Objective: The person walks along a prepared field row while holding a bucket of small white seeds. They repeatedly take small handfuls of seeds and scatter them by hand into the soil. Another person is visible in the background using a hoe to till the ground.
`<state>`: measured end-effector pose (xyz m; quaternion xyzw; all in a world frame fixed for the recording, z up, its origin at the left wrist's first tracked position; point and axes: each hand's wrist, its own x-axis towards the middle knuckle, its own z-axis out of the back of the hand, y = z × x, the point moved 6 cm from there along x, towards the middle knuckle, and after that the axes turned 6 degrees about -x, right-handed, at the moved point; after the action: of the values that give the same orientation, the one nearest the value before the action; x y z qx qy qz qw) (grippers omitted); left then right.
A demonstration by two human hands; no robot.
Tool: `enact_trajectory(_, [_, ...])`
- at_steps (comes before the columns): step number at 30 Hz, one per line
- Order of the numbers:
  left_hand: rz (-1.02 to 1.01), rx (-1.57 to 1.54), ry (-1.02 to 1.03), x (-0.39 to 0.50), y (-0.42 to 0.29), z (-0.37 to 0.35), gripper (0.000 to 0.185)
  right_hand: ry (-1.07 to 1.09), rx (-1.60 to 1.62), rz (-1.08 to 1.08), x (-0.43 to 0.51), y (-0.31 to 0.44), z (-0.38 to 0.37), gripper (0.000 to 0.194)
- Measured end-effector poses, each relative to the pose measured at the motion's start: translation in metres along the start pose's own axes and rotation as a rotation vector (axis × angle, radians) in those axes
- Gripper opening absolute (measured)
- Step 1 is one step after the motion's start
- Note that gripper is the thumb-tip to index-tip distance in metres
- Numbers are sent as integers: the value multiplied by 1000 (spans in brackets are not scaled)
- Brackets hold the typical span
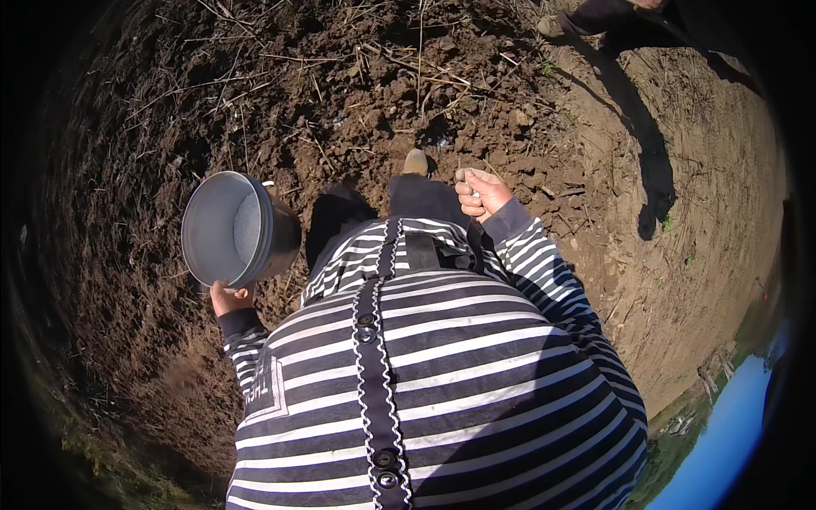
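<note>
My left hand (231, 298) grips the near rim of a grey plastic bucket (207, 223). The bucket is tilted, its mouth towards me, and pale granular material (247, 229) lies inside. In front of my right hip, my right hand (481, 191) is curled with the fingers drawn in. Specks of white show between its fingers, so it seems to hold some of the granules; most of what is inside is hidden by the fingers. Below the hands is broken brown soil (357, 140), with small white patches (442, 141) just beyond my shoe (415, 162).
Dry stalks (421, 70) and clods cover the turned soil ahead. To the right runs smoother, paler ground (714, 191). Another person in dark trousers (593, 19) stands at the upper right, with a long shadow (650, 159) on the ground.
</note>
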<state>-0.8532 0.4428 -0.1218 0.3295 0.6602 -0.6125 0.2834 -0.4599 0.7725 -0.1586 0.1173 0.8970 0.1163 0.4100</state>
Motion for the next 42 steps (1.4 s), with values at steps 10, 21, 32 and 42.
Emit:
enact_trajectory(10, [41,315,152,74,-49,-89,25,-50,193,147,11,-18,-1,15])
enact_trajectory(21, [-111,593,433,137,-116,-207,58,-186,327,350,19,-61,-69,16])
enact_trajectory(32, [-172,571,457,178,-120,-226,61,-360,397,402,24,-76,-30,16])
enact_trajectory(42, [-147,533,266,125,-102,-178,63,-241,295,360,-3,24,-41,15])
